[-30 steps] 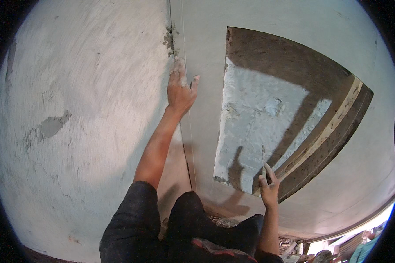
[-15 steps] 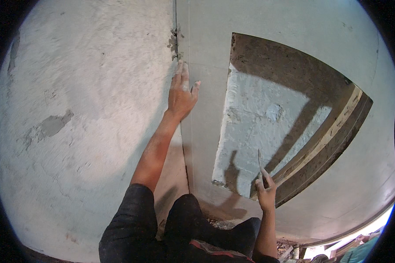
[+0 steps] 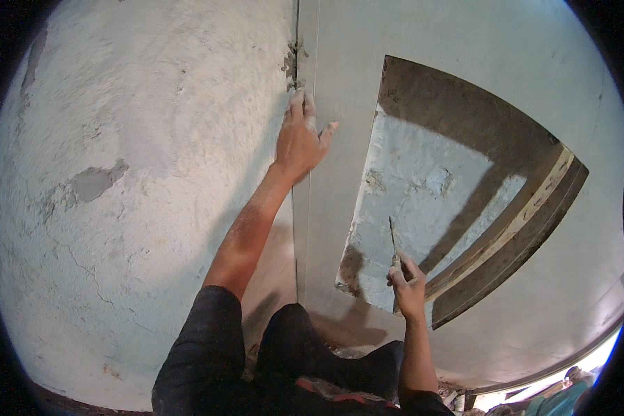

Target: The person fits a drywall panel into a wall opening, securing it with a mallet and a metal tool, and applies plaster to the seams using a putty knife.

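My left hand [image 3: 300,142] reaches up to the inside corner, palm side toward the grey panel [image 3: 336,180]. Its whitened fingers touch at the corner seam [image 3: 297,208], just below a patch of dark grey mortar smears [image 3: 292,66]. The thumb stands apart, and nothing shows in that hand. Gripped in my right hand [image 3: 408,286] is a thin hand tool with a narrow blade [image 3: 393,236], its tip pointing up. The tool is in front of the rectangular opening in the panel; whether it touches the pale plaster surface [image 3: 423,159] inside cannot be told.
On the left rises a rough whitish wall [image 3: 152,139] with a bare grey patch [image 3: 97,182] and cracks. A wooden strip [image 3: 527,218] runs along the opening's right side. My dark-clothed knees [image 3: 288,340] are close below. Teal cloth [image 3: 561,402] and clutter lie at lower right.
The view has shifted, so the wall and opening sit slightly farther right. My right hand and tool have moved left across the opening, the blade now tilting slightly left. My left hand stays at the seam.
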A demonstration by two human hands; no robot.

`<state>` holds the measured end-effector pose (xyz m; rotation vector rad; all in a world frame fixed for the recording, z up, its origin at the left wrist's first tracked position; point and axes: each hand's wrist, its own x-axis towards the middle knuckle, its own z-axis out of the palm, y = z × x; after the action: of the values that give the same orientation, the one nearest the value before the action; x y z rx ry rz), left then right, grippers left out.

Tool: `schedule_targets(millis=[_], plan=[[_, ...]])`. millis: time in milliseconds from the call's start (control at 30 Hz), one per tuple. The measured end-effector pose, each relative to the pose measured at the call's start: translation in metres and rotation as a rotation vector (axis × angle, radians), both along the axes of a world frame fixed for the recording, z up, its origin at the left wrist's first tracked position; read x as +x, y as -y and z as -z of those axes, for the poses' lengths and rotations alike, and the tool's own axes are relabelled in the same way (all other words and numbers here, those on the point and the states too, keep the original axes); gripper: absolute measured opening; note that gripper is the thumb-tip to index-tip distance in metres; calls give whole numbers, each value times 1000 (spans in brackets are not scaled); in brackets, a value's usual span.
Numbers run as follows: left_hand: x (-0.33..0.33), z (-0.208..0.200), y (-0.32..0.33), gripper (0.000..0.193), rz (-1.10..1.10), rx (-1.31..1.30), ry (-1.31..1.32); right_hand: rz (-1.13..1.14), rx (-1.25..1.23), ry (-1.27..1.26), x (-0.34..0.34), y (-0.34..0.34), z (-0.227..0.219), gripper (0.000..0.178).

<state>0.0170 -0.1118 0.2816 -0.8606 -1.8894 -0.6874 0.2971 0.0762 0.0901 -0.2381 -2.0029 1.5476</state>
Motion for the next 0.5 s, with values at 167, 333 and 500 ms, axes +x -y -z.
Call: schedule_targets(millis=[167, 333, 500], plan=[[-14, 6, 0, 87, -5, -49, -56, 17, -12, -134, -16, 13, -61, 35], [-15, 9, 8, 93, -5, -60, -87, 57, 362, -433, -54, 38, -145, 27], [-17, 4, 10, 100, 76, -76, -4, 70, 1024, -691, -108, 80, -244, 24]])
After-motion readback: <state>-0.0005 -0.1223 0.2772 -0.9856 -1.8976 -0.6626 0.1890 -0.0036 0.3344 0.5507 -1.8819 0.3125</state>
